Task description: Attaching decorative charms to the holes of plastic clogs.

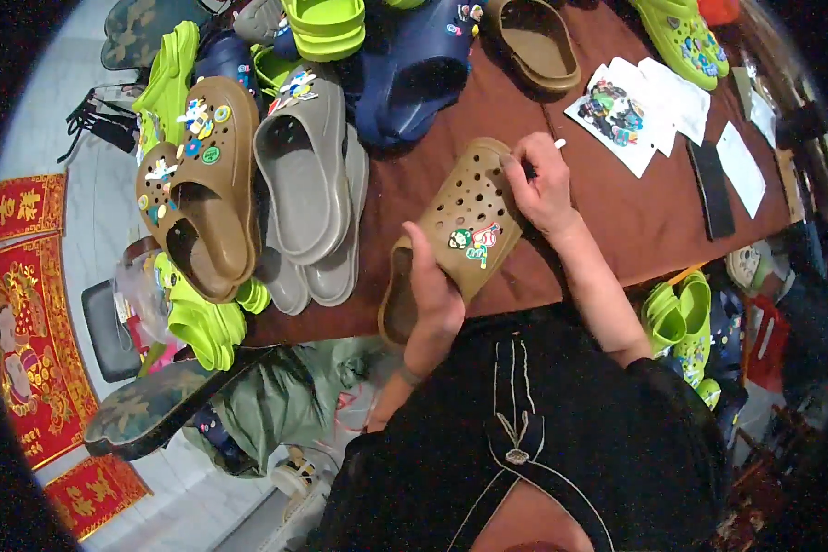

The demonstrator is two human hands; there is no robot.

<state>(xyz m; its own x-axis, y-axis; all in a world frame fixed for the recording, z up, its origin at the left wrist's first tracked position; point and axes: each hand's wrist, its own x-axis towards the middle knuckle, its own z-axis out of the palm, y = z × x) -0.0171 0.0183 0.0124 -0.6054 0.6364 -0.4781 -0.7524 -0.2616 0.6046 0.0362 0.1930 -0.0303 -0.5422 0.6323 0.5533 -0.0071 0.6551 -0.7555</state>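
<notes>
Your left hand [435, 296] grasps the brown clog [454, 210] over the bench's [575, 262] near edge, seemingly to steady it with the holed side up; your right hand [545, 191] curls at the toe, its exact grip unclear.

Brown-covered table [676, 241] bearing clogs [305, 184], white sheets [679, 103], 1 flat black object [711, 191]

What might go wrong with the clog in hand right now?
The tiny white tip showing at the right hand may belong to something small and easily dropped. The left hand cradles the brown clog near its charms, so a shifting grip might snag one. The stacked grey clogs sit close to the table's near edge and could slide off if bumped.
</notes>
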